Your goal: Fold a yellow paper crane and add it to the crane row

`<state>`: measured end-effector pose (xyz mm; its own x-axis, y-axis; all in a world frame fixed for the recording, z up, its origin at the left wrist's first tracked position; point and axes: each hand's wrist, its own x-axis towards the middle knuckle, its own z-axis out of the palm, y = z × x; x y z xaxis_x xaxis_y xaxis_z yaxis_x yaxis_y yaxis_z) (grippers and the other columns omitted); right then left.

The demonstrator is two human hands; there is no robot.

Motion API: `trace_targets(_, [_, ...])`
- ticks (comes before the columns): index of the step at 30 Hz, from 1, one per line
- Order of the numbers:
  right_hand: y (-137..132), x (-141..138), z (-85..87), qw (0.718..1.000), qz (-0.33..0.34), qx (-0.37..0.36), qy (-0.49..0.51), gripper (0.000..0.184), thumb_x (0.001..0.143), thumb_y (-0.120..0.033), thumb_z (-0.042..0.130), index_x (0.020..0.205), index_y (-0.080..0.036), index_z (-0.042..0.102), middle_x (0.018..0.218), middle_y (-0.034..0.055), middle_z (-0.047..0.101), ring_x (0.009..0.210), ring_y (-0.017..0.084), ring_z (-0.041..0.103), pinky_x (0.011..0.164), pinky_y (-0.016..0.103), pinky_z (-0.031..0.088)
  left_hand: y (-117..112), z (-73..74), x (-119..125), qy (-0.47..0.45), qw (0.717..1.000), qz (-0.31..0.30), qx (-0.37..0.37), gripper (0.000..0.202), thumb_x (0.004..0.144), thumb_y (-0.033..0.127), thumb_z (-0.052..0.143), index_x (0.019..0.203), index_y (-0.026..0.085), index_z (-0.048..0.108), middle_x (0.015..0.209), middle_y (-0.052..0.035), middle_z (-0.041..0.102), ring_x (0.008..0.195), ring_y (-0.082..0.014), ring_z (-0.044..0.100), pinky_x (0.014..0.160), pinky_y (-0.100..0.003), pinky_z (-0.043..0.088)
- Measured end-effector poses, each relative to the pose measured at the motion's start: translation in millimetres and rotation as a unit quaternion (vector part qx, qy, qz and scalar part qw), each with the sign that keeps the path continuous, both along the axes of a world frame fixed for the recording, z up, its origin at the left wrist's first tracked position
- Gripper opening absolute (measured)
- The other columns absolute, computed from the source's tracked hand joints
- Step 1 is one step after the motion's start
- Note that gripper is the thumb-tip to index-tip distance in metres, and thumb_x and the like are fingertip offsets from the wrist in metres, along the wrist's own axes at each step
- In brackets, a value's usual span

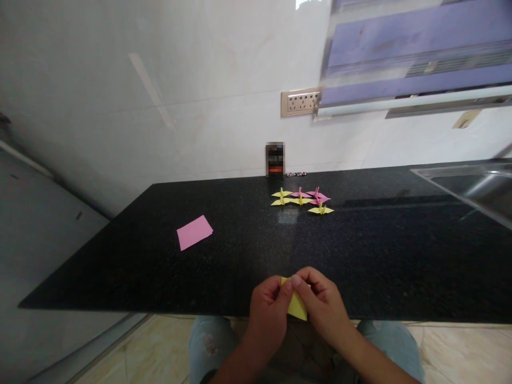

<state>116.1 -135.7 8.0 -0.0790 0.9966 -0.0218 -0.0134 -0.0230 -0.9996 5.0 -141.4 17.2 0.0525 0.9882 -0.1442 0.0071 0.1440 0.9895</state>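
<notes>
— Where is the small folded piece of yellow paper?

— It is held just off the near edge of the black speckled stone desk, between the left hand and the right hand, above the person's knees.

— And the fingers?

— On both hands they are pressed together on the paper, pinching its upper part from either side. The lower corner sticks out free beneath them.

— What else lies on the desk?

— A flat pink paper square lies to the left, well apart from the hands. Further back sits a cluster of small yellow and pink folded paper cranes, close together. Behind them a small dark box stands against the white wall, and a steel sink is set in at the far right.
</notes>
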Motion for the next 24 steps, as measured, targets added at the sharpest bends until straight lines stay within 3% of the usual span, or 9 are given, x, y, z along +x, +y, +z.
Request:
trace_targets(6, [2, 1, -0.5, 0.998, -0.008, 0.018, -0.062, 0.027, 0.078, -0.035, 0.049, 0.058, -0.017, 0.045, 0.053, -0.0038, 0.039, 0.049, 0.009, 0.036, 0.044, 0.019, 0.030, -2, -0.7, -3, 0.041, 0.998, 0.040, 0.033, 0.032, 0.078, 0.036, 0.046, 0.055, 0.015, 0.043, 0.052, 0.0046, 0.034, 0.051, -0.0080, 0.031, 0.045, -0.019, 0.026])
trace_targets(15, [0, 1, -4.2, 0.992, -0.040, 0.030, -0.117, 0.029, 0.079, -0.038, 0.047, 0.057, -0.018, 0.045, 0.052, -0.0032, 0.041, 0.050, 0.010, 0.038, 0.045, 0.020, 0.031, 2, -5.7, -1, 0.095, 0.992, 0.079, 0.021, 0.029, 0.076, 0.039, 0.048, 0.061, 0.015, 0.051, 0.053, 0.0026, 0.043, 0.051, -0.0098, 0.039, 0.047, -0.020, 0.031])
trace_targets(21, [1, 8, 0.2, 0.995, 0.039, 0.012, -0.093, 0.025, 0.079, -0.037, 0.048, 0.064, -0.017, 0.049, 0.056, -0.0035, 0.042, 0.052, 0.010, 0.037, 0.047, 0.020, 0.030, 11, -4.8, -11, 0.085, 0.994, 0.051, 0.035, 0.033, 0.078, 0.040, 0.045, 0.058, 0.015, 0.050, 0.052, 0.0032, 0.042, 0.048, -0.0085, 0.038, 0.045, -0.019, 0.029])
trace_targets(24, [1, 11, 1.9, 0.996, 0.053, -0.012, -0.065, 0.026, 0.076, -0.037, 0.052, 0.060, -0.017, 0.049, 0.053, -0.0044, 0.041, 0.048, 0.009, 0.036, 0.045, 0.020, 0.028, 16, -3.2, -16, 0.039, 0.996, 0.078, 0.027, 0.030, 0.076, 0.041, 0.048, 0.063, 0.014, 0.051, 0.050, 0.0040, 0.043, 0.046, -0.0081, 0.039, 0.044, -0.019, 0.030])
